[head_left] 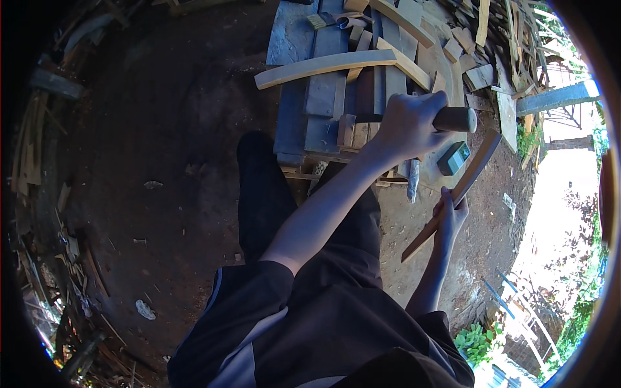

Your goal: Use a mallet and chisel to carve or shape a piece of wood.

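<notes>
My left hand (409,126) reaches across to the right over the workbench. Its fingers are closed round a thick, dark cylinder (456,119), which looks like a tool handle; the rest of it is hidden by the hand. Lower and farther right, my right hand (451,212) grips a slim curved wooden strip (480,163) near its middle. That strip is tilted, with its upper end away from me, and is clear of the bench. Another curved wooden piece (326,66) lies across the bench beyond my left hand.
The plank-topped workbench (294,123) carries wood blocks and a brush (317,21). A small dark green box (454,158) sits beside it. Scrap wood (479,76) is heaped at the far right, and more (32,149) lines the left. Dirt ground (162,129) surrounds my legs.
</notes>
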`<state>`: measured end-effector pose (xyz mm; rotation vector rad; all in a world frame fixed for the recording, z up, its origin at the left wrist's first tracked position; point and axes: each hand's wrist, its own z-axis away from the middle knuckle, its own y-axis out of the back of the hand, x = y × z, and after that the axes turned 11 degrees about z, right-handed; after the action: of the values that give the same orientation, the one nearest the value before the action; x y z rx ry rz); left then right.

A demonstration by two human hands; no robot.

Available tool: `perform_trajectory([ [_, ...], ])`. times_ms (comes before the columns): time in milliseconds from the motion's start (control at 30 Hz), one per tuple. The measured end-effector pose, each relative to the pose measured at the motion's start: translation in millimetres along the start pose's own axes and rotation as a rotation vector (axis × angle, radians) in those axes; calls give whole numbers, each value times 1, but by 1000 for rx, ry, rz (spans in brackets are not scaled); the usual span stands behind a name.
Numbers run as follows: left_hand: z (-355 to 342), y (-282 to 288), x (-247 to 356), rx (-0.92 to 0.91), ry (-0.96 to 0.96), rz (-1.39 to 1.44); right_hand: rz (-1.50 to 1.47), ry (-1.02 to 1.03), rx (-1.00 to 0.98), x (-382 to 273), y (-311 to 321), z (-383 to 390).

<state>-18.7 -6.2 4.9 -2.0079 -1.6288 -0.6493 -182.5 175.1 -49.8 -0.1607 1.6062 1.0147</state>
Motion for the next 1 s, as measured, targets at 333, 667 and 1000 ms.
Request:
perform_trajectory([
  [333,-12,-4,-13,3,61,-53,93,152,-9,-23,10,-10],
  [667,-15,-19,-22,-60,115,-151,-208,287,53,-92,51,-46],
  [1000,-11,-26,-25,-111,138,-175,-311,409,125,-119,79,-74],
])
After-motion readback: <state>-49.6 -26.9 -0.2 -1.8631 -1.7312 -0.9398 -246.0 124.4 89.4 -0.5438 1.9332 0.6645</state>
